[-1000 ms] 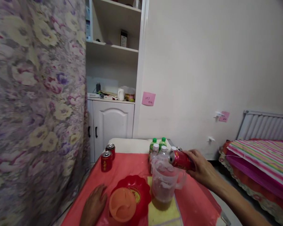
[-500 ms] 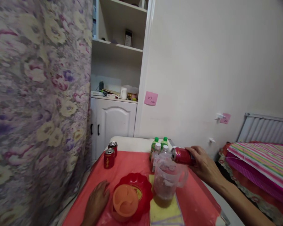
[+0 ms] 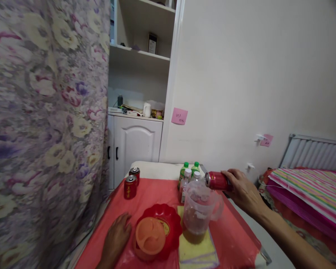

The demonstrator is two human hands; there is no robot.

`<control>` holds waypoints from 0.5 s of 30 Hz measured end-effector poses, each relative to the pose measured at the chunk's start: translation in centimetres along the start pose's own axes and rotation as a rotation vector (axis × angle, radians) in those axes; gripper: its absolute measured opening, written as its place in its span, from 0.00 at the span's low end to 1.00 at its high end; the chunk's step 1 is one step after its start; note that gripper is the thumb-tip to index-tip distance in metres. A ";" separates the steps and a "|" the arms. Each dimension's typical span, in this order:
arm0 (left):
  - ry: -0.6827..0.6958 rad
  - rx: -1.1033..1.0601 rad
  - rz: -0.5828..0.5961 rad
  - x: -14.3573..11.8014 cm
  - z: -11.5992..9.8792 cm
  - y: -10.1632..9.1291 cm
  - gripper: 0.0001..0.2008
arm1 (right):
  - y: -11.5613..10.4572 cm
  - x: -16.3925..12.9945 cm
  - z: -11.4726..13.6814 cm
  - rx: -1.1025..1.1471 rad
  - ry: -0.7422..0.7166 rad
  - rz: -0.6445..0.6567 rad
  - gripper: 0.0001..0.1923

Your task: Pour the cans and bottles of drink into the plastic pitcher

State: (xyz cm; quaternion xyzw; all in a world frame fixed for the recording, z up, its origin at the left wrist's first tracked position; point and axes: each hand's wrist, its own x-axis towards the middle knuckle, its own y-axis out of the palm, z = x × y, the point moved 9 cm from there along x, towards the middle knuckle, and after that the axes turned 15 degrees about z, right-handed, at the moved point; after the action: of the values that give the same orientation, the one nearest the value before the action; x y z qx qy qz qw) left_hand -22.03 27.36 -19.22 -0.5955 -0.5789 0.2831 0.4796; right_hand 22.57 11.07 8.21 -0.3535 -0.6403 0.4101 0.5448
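Held on its side by my right hand [image 3: 239, 190] is a red drink can [image 3: 217, 181], its top end facing left above the rim of a clear plastic jug [image 3: 197, 211]. Brownish liquid shows low in the jug, which stands on a folded yellow cloth [image 3: 197, 254]. No stream from the can is clear to see. My left hand [image 3: 118, 235] lies on the red tablecloth with its fingers stretched out, holding nothing. Just right of it, an orange container with a patterned lid [image 3: 150, 236] sits in a red scalloped plate [image 3: 172, 222].
Two upright cans, a front one [image 3: 130, 187] and a rear one [image 3: 134, 175], stand at the table's far left. Behind the jug are several bottles, including a green-capped bottle [image 3: 184, 172] and a white-capped bottle [image 3: 185, 183]. A floral curtain [image 3: 47, 130] hangs at the left.
The can, tilted over the jug, has shifted very slightly right and up with my right hand. My left hand stays resting on the table.
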 end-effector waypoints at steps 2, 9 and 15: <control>0.002 -0.004 -0.002 0.0 -0.1 0.0 0.21 | -0.2 0.1 0.0 -0.005 -0.008 -0.006 0.26; -0.001 -0.011 -0.009 0.0 -0.1 0.1 0.21 | -0.9 0.5 0.5 -0.065 -0.007 -0.001 0.26; -0.008 -0.008 0.000 -0.1 -0.2 -0.1 0.21 | -1.6 0.7 1.1 -0.080 -0.001 0.012 0.27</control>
State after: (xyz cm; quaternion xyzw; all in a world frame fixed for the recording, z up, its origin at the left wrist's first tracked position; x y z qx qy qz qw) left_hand -21.92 27.19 -19.06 -0.5964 -0.5821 0.2830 0.4748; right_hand 21.35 10.88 9.92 -0.3784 -0.6544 0.3876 0.5275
